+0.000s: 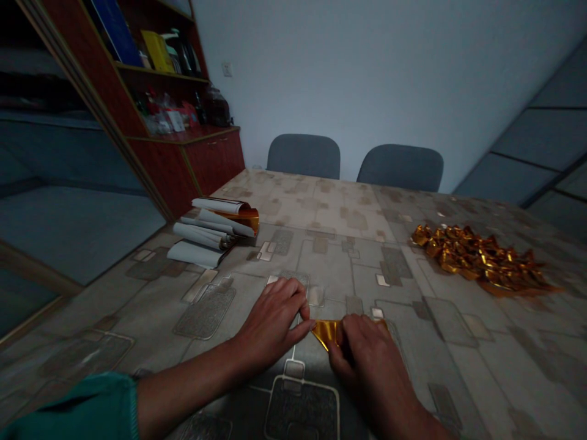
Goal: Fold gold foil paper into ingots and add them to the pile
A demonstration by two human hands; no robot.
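Note:
A small piece of shiny gold foil paper with a pointed lower edge lies between my two hands, low over the patterned tablecloth. My left hand pinches its left corner between thumb and fingers. Curled over the right part of the foil, my right hand has its thumb below and its fingers on top. A bit of gold also shows past the right hand's knuckles.
Rolled grey-white and gold sheets lie at the table's left. Several folded gold foil pieces sit in rows on the right. Two grey chairs stand behind the table, beside a red-brown cabinet.

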